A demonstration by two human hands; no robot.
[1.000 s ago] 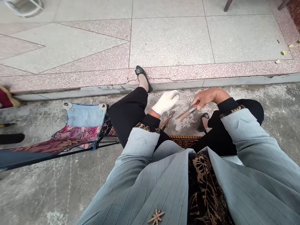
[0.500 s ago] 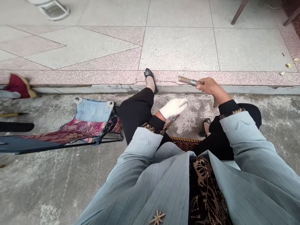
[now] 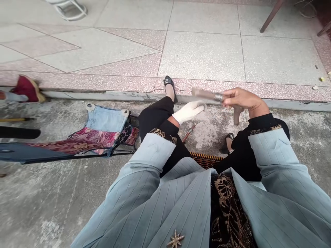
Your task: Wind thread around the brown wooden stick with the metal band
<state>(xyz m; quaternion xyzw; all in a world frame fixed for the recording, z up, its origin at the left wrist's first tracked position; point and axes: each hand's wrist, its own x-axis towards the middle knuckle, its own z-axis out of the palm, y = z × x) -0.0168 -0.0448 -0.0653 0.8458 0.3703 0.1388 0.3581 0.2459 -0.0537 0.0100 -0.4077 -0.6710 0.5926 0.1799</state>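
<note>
My right hand is bare and wrapped around a brown wooden stick bound with silvery wire near the fingers. The stick's thick end points left, towards my other hand. Below the right palm hangs a short brown wooden piece; whether it joins the stick is hidden. My left hand wears a white glove, its fingers pressed together just below the stick's far end. A greyish, blurred edge shows at those fingertips, too unclear to name. A thin reddish-brown rod slants below the glove.
The rim of a woven basket shows between my legs. At left stands a low folding chair with patterned fabric. A raised tiled step runs ahead of my feet. Another person's red shoe is at far left.
My right hand has shifted slightly right, and the wooden stick now reaches over the gloved fingertips. The gloved left hand has moved slightly up and left. The camera view has shifted a little.
</note>
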